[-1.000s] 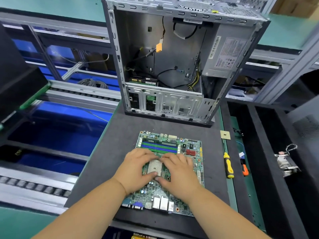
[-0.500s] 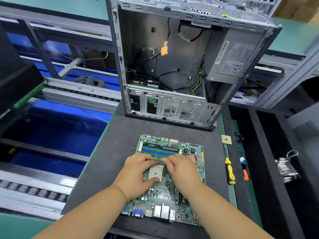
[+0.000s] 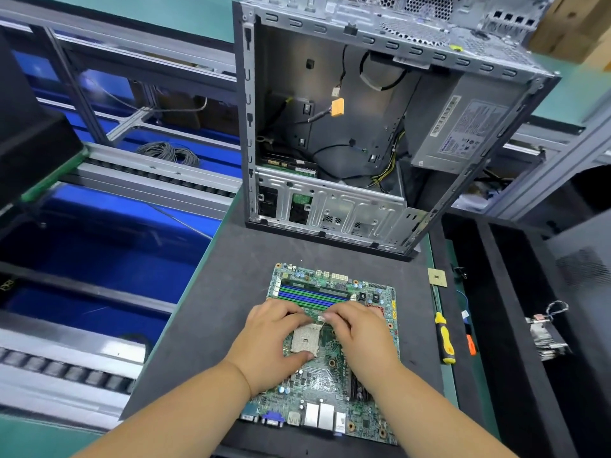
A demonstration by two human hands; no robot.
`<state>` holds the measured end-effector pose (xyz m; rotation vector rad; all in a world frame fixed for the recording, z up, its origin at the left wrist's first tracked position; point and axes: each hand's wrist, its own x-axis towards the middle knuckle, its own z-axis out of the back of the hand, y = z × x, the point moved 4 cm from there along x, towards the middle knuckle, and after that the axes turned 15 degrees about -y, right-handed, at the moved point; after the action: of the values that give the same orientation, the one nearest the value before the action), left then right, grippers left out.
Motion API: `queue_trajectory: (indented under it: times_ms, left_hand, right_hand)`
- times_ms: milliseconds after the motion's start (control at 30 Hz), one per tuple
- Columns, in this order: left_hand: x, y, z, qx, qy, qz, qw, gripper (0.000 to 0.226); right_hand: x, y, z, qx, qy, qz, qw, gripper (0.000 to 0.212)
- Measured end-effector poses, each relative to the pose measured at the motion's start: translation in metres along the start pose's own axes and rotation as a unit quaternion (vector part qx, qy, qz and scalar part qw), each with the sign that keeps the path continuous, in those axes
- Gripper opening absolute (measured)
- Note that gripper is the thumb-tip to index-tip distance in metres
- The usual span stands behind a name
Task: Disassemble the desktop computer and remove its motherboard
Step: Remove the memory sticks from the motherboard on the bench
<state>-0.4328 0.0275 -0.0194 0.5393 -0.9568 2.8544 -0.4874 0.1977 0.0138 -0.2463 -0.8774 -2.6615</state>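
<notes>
The green motherboard point(image 3: 319, 381) lies flat on the black mat point(image 3: 205, 325), outside the open computer case point(image 3: 330, 206) that stands behind it. Both my hands are on the board. My left hand point(image 3: 271, 338) rests on it, with its thumb below the bare CPU socket point(image 3: 305, 340) and its fingertips at the near edge of the memory slots point(image 3: 310, 295). My right hand point(image 3: 360, 335) has curled fingers that pinch the nearest memory module there. Inside the case I see loose cables and the power supply point(image 3: 463, 133).
A loose CPU chip point(image 3: 437, 277) lies on the mat's right edge. A yellow-and-black screwdriver point(image 3: 444, 338) and an orange tool point(image 3: 471, 345) lie further right. Black bins point(image 3: 512, 325) stand on the right, a roller conveyor point(image 3: 66, 368) on the left.
Both hands have slid away from the CPU socket toward the memory slots, so the socket is uncovered. The view has shifted slightly nearer.
</notes>
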Motion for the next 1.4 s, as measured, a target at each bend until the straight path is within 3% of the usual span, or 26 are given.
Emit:
queue_trajectory:
  times_ms: [233, 367, 500, 667, 900, 1100, 1400]
  left_hand:
    - [0.000, -0.001, 0.002, -0.016, 0.006, -0.004, 1.000, 0.057]
    - [-0.001, 0.000, 0.001, -0.024, 0.011, -0.010, 1.000, 0.055]
    - [-0.003, 0.000, 0.001, -0.039, -0.009, -0.007, 0.999, 0.052]
    - [-0.006, 0.006, 0.011, -0.056, -0.105, 0.068, 0.991, 0.033]
    - [-0.008, 0.010, 0.018, -0.006, -0.170, 0.194, 0.966, 0.055]
    - [-0.007, 0.012, 0.014, 0.010, -0.142, 0.247, 0.959, 0.049]
    - [-0.008, 0.007, 0.014, -0.032, -0.155, 0.267, 0.951, 0.044]
  right_hand:
    - [-0.002, -0.007, 0.023, -0.036, -0.109, -0.037, 0.993, 0.013]
    - [-0.003, -0.036, 0.038, -0.077, -0.161, -0.139, 0.974, 0.019]
    - [-0.011, -0.070, 0.039, -0.060, -0.129, -0.202, 0.969, 0.034]
    - [-0.024, -0.086, 0.032, -0.013, -0.129, -0.173, 0.976, 0.036]
    - [-0.029, -0.100, 0.037, 0.098, -0.122, -0.194, 0.968, 0.041]
    - [-0.032, -0.105, 0.039, 0.092, -0.092, -0.163, 0.978, 0.048]
    - [-0.031, -0.112, 0.038, 0.146, -0.099, -0.194, 0.965, 0.050]
